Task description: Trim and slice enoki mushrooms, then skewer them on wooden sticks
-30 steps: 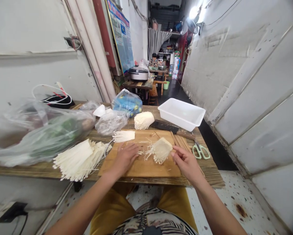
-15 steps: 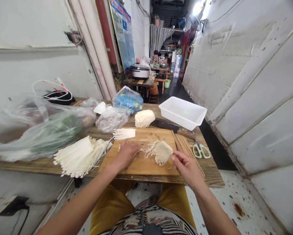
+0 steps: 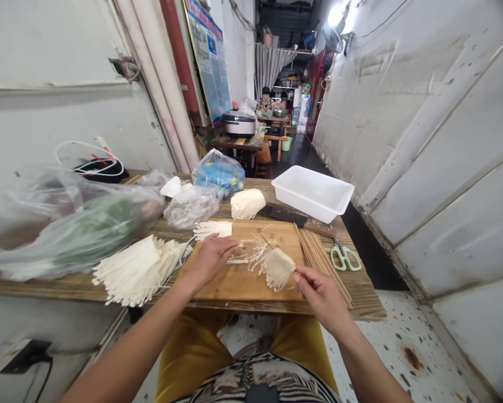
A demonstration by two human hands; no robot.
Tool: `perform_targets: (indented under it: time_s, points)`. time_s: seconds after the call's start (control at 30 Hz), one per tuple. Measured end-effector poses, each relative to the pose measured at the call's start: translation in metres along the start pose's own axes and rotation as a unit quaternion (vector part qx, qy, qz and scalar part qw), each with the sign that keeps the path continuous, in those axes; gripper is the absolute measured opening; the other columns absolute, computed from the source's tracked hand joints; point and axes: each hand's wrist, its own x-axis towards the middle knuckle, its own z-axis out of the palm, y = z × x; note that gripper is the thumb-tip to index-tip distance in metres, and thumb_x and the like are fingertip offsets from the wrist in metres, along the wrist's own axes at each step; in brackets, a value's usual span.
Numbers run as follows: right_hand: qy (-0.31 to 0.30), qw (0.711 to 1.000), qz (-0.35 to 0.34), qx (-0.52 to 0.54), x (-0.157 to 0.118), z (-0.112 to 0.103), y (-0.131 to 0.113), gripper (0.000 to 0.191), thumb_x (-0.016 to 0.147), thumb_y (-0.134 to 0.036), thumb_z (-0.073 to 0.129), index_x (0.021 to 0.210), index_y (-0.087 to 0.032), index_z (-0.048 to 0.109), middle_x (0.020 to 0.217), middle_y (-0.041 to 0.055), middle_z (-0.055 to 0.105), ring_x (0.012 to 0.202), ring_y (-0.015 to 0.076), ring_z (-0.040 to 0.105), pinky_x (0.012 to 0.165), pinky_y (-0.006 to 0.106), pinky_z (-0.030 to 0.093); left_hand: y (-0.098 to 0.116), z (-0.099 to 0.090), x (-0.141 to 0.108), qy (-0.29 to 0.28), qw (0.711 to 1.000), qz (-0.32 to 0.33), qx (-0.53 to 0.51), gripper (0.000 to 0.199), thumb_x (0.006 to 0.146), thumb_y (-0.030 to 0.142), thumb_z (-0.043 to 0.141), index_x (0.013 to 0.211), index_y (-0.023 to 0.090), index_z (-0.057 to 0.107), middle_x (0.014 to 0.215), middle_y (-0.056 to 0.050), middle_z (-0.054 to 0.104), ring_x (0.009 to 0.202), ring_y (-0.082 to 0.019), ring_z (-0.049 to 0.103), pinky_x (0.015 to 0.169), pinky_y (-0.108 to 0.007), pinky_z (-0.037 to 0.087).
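My right hand (image 3: 320,291) pinches the near right edge of a flat fan of enoki mushrooms (image 3: 278,268), held over the right part of a wooden cutting board (image 3: 217,284). A thin stick pokes out past the fan's far side. My left hand (image 3: 211,260) is over the board's left part, thumb and fingers drawn together around something too small to make out. Loose mushroom strands (image 3: 257,253) lie between the hands. A small enoki bunch (image 3: 213,228) rests at the board's far left corner.
Bamboo skewers (image 3: 320,263) and green-handled scissors (image 3: 346,258) lie right of the board. Behind it are a dark-bladed knife (image 3: 287,214), another enoki bunch (image 3: 248,204) and a white tub (image 3: 312,193). More enoki (image 3: 136,268) and plastic bags (image 3: 95,224) sit left. A person (image 3: 266,102) sits far back.
My left hand has lifted from the board's surface, its fingers now drawn together. The mushroom fan in my right hand has shifted slightly left and nearer to me.
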Motion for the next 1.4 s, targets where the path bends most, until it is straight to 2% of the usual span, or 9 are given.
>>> perform_targets:
  time_s: [0.13, 0.27, 0.47, 0.57, 0.7, 0.87, 1.07, 1.2, 1.4]
  points:
    - [0.003, 1.000, 0.002, 0.001, -0.001, -0.002, 0.002, 0.043, 0.086, -0.045, 0.053, 0.101, -0.009, 0.070, 0.060, -0.0021, 0.043, 0.055, 0.0110, 0.039, 0.052, 0.023, 0.035, -0.004, 0.015, -0.008, -0.063, 0.992, 0.076, 0.078, 0.026, 0.093, 0.030, 0.050, 0.090, 0.029, 0.076, 0.100, -0.002, 0.076, 0.095, -0.020, 0.067, 0.109, -0.048, 0.027]
    - [0.008, 1.000, 0.007, -0.004, -0.002, -0.004, 0.002, 0.045, 0.085, -0.045, 0.054, 0.103, -0.007, 0.070, 0.061, -0.0010, 0.045, 0.056, 0.0116, 0.041, 0.052, 0.023, 0.037, -0.011, 0.027, -0.016, -0.055, 0.989, 0.097, 0.097, 0.027, 0.094, 0.029, 0.050, 0.086, 0.028, 0.076, 0.103, -0.004, 0.075, 0.097, -0.022, 0.064, 0.106, -0.049, 0.026]
    - [0.012, 1.000, -0.006, -0.016, -0.002, -0.006, 0.004, 0.043, 0.087, -0.043, 0.053, 0.106, -0.009, 0.071, 0.063, -0.0002, 0.049, 0.058, 0.0118, 0.042, 0.054, 0.023, 0.038, -0.011, 0.023, -0.023, -0.069, 0.985, 0.107, 0.119, 0.030, 0.095, 0.024, 0.046, 0.085, 0.025, 0.074, 0.086, -0.004, 0.071, 0.085, -0.020, 0.061, 0.096, -0.044, 0.031]
    - [0.019, 1.000, -0.006, -0.011, -0.001, -0.005, 0.007, 0.041, 0.086, -0.043, 0.054, 0.105, -0.010, 0.072, 0.065, 0.0010, 0.053, 0.058, 0.0122, 0.044, 0.053, 0.023, 0.038, -0.010, 0.022, -0.025, -0.082, 0.985, 0.113, 0.103, 0.027, 0.095, 0.025, 0.047, 0.094, 0.026, 0.073, 0.088, -0.003, 0.072, 0.086, -0.019, 0.062, 0.098, -0.041, 0.030]
    - [0.019, 1.000, 0.001, 0.000, -0.001, -0.004, 0.011, 0.043, 0.086, -0.043, 0.055, 0.108, -0.009, 0.071, 0.064, 0.0007, 0.053, 0.057, 0.0121, 0.044, 0.053, 0.023, 0.039, -0.010, 0.023, -0.022, -0.076, 0.989, 0.092, 0.090, 0.023, 0.092, 0.028, 0.054, 0.107, 0.025, 0.071, 0.099, -0.006, 0.074, 0.091, -0.021, 0.063, 0.095, -0.038, 0.032]
    - [0.027, 0.999, -0.014, -0.013, 0.000, -0.004, 0.010, 0.043, 0.086, -0.043, 0.055, 0.106, -0.009, 0.072, 0.074, 0.0050, 0.063, 0.065, 0.0146, 0.052, 0.060, 0.025, 0.044, -0.004, 0.016, -0.011, -0.152, 0.983, 0.060, 0.085, 0.018, 0.088, 0.028, 0.059, 0.078, 0.024, 0.074, 0.084, -0.004, 0.074, 0.084, -0.022, 0.064, 0.086, -0.035, 0.035]
    - [0.019, 0.999, -0.020, -0.020, -0.002, -0.006, 0.010, 0.043, 0.087, -0.042, 0.054, 0.107, -0.008, 0.072, 0.073, 0.0046, 0.063, 0.063, 0.0140, 0.053, 0.060, 0.025, 0.045, -0.009, 0.016, -0.004, -0.142, 0.988, -0.008, 0.053, 0.012, 0.079, 0.030, 0.067, 0.084, 0.025, 0.077, 0.104, -0.006, 0.072, 0.099, -0.025, 0.062, 0.090, -0.039, 0.039]
    - [0.023, 0.999, -0.026, -0.021, -0.002, -0.006, 0.010, 0.043, 0.087, -0.042, 0.055, 0.107, -0.009, 0.072, 0.074, 0.0048, 0.064, 0.064, 0.0145, 0.054, 0.061, 0.025, 0.046, -0.012, 0.020, -0.005, -0.146, 0.988, 0.001, 0.043, 0.011, 0.079, 0.029, 0.066, 0.082, 0.024, 0.075, 0.098, -0.005, 0.074, 0.099, -0.024, 0.063, 0.090, -0.035, 0.042]
    - [0.014, 0.999, -0.029, -0.026, -0.002, -0.005, 0.007, 0.040, 0.089, -0.042, 0.053, 0.108, -0.013, 0.073, 0.076, 0.0038, 0.066, 0.065, 0.0148, 0.055, 0.061, 0.024, 0.046, 0.001, 0.016, -0.006, -0.137, 0.986, 0.028, 0.089, 0.013, 0.082, 0.025, 0.061, 0.077, 0.026, 0.073, 0.088, -0.003, 0.076, 0.088, -0.025, 0.065, 0.089, -0.040, 0.040]
